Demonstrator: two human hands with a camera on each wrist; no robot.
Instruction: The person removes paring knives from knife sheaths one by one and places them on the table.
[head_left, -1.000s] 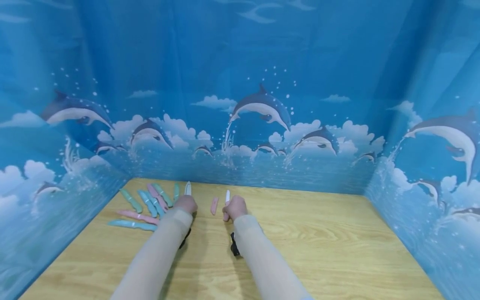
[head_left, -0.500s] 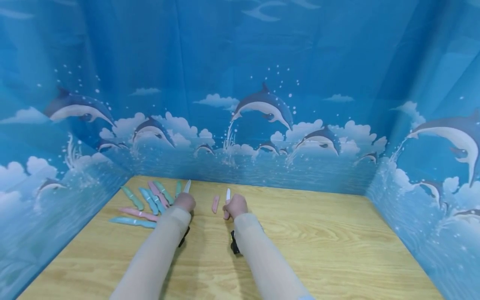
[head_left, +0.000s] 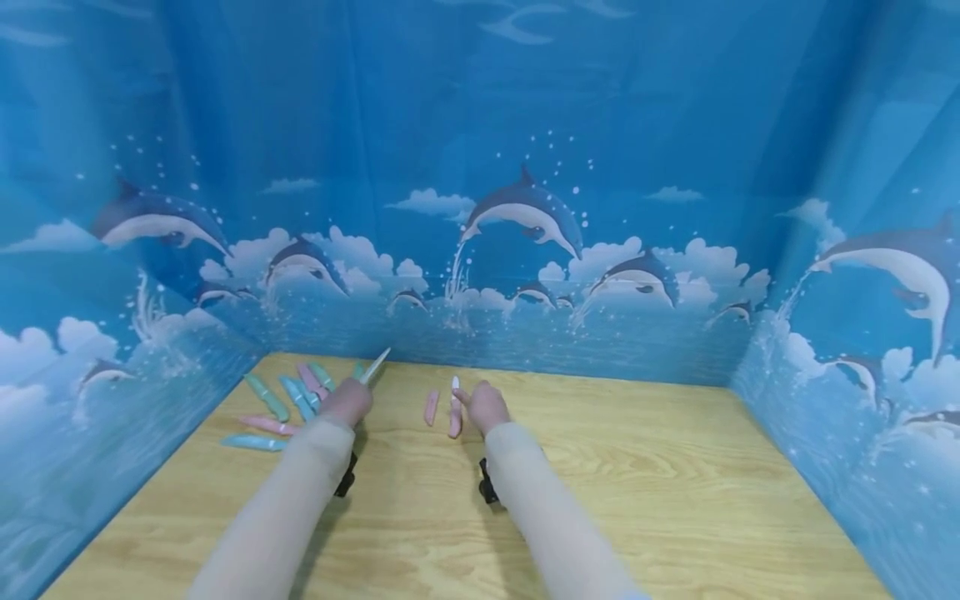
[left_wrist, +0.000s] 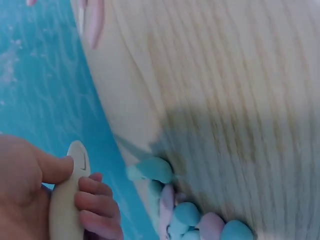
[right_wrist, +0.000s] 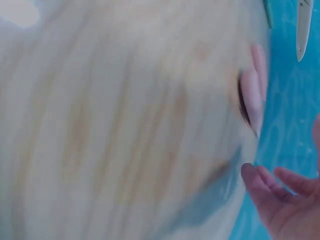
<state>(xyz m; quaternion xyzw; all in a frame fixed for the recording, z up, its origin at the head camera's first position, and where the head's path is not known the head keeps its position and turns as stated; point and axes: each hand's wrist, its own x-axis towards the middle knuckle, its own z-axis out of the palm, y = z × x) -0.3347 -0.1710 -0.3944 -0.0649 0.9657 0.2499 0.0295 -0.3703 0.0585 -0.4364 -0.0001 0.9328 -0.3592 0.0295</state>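
Head view: the table (head_left: 675, 483) has a pale yellow wood-grain top, enclosed at the back and both sides by a blue backdrop (head_left: 420, 108) printed with dolphins, clouds and spray. The pink knife (head_left: 455, 419), taken as reference, lies on the table, pale blade toward the back edge. Just left of it lies a pink sheath (head_left: 431, 407); further left is a cluster of green, blue and pink knives (head_left: 299, 398). The right hand (head_left: 487, 407), released, is immediately right of the pink knife. The left hand (head_left: 349, 403), left of the pink knife, grasps a cream-handled knife (head_left: 376, 365), blade slanting toward the backdrop. Beyond the pink knife, a strip of wood runs to the back edge; rightward, the wood surface extends to the side backdrop. Left wrist view: thumb and fingers are wrapped round the cream handle; a shadow falls on the wood on the cluster's side of the pink knife. Right wrist view: the right hand's fingers are apart, off the pink knife; dark markings on a white blade beyond that knife are illegible.
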